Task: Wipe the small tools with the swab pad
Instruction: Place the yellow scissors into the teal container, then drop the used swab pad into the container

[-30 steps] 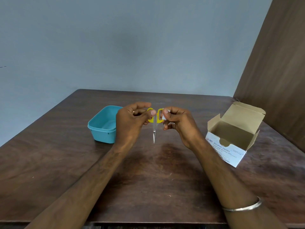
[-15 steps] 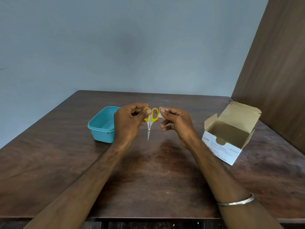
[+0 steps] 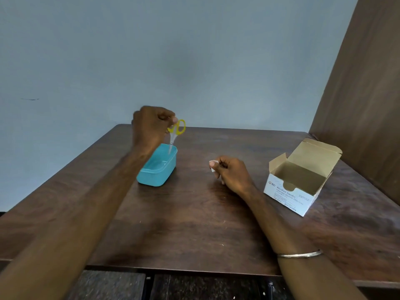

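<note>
My left hand [image 3: 151, 128] pinches the small scissors [image 3: 176, 132] by one yellow handle loop. Their blades hang point down over the far end of the teal plastic container [image 3: 158, 178]. My right hand [image 3: 232, 175] hovers low over the middle of the table with its fingers curled, pinching the small white swab pad [image 3: 212, 165], of which only an edge shows past the fingertips. The two hands are well apart.
An open cardboard box of alcohol swabs [image 3: 300, 176] stands at the right, flap up. The dark wooden table [image 3: 194, 224] meets a blue wall at the back and a brown panel [image 3: 368, 94] on the right. The table's front edge runs near my forearms.
The hands have parted. My left hand carried the scissors up and left to above the teal container. My right hand dropped down and right with the swab pad.
</note>
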